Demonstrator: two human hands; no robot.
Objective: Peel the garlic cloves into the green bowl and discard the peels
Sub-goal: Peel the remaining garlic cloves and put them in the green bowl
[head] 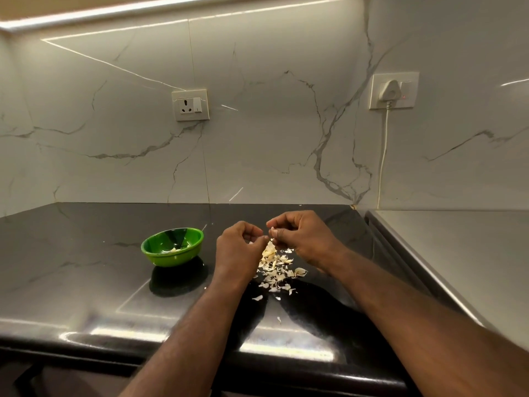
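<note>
A green bowl (172,247) stands on the black counter left of my hands, with a few pale pieces inside. A heap of garlic cloves and papery peels (274,267) lies on the counter between my wrists. My left hand (239,247) and my right hand (303,237) hover just above the heap, fingers curled and fingertips almost meeting. A small pale bit shows between the fingertips of both hands; most of it is hidden by the fingers, so I cannot tell whether it is a clove or peel.
The black counter (86,282) runs to a marble wall behind. A grey steel surface (458,253) adjoins it on the right. Two wall sockets (191,104) sit above, the right one with a plug and white cable (383,156) hanging down.
</note>
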